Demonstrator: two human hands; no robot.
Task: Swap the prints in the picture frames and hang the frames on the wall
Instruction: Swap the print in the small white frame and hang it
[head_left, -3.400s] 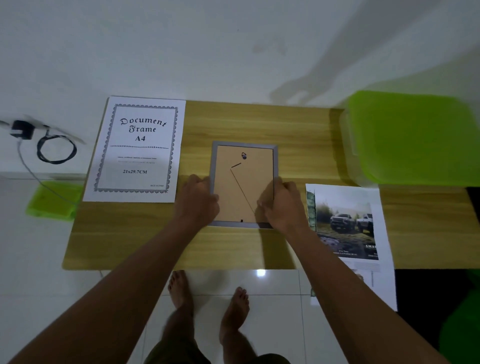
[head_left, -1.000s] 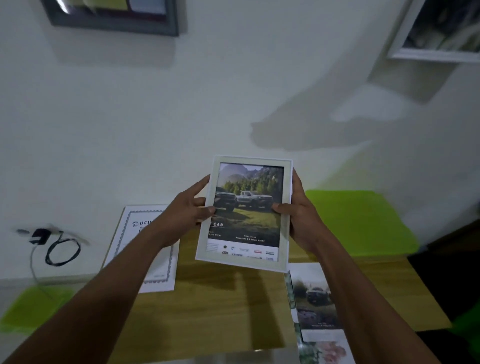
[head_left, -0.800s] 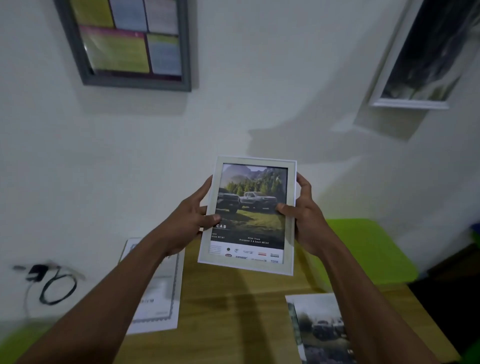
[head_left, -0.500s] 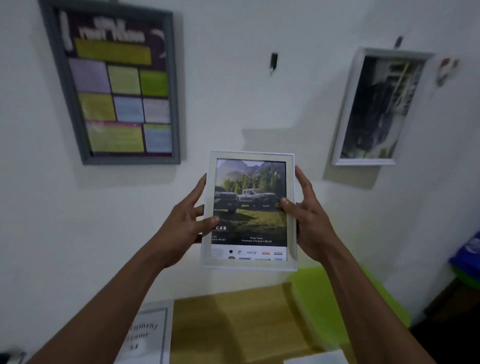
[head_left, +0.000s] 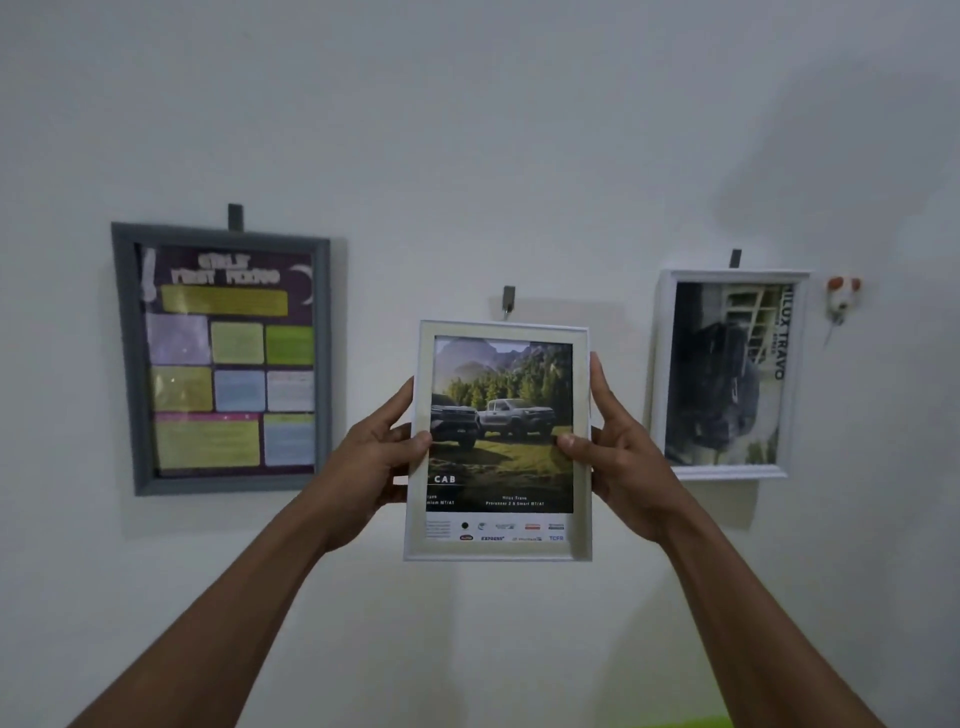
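A small white picture frame (head_left: 500, 550) with a print of two pickup trucks in front of a forest is held upright before the white wall. My left hand (head_left: 375, 460) grips its left edge and my right hand (head_left: 621, 457) grips its right edge, thumbs on the glass. Just above the frame's top edge a small dark wall hook (head_left: 508, 301) sticks out, free of any frame. The frame's back is hidden.
A larger grey frame (head_left: 130, 364) with a colourful poster hangs on the left from its own hook. A white frame (head_left: 727, 470) with a dark truck print hangs on the right. A small orange-and-white hook (head_left: 842, 293) sits further right. A green strip shows at the bottom right corner.
Both hands lifted the frame off the table, turned its front toward me and raised it along the wall to just under the middle hook. The table has dropped out of view.
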